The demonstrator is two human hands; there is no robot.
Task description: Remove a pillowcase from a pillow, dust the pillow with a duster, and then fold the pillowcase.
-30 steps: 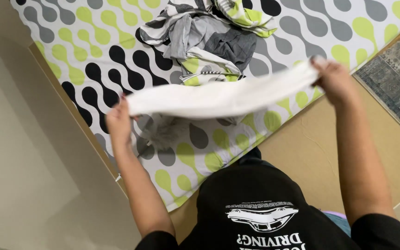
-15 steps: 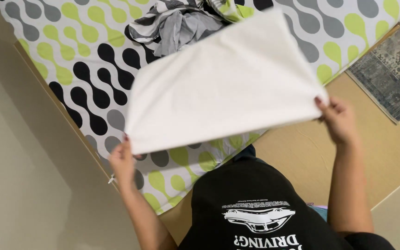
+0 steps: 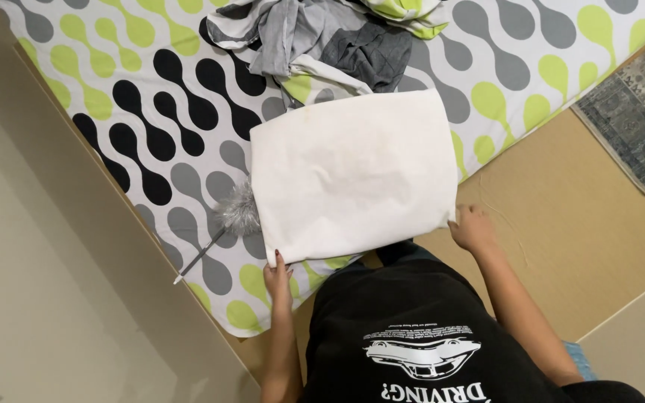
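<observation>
A white rectangular cloth (image 3: 352,175), like a pillowcase, lies spread flat on a bed sheet (image 3: 151,112) patterned with black, grey and green blobs. My left hand (image 3: 276,277) pinches its near left corner. At the near right corner, by the bed's edge, my right hand (image 3: 472,228) holds the cloth. My black printed shirt fills the bottom of the view.
A grey fluffy duster (image 3: 234,215) on a thin stick lies on the sheet, touching the cloth's left edge. A heap of grey, white and green laundry (image 3: 322,41) sits beyond the cloth. A tan floor (image 3: 561,216) and a patterned rug (image 3: 640,112) are on the right.
The cloth, held up and stretched between my hands, has swung out and come down flat on the bed. Both hands have dropped to its near corners.
</observation>
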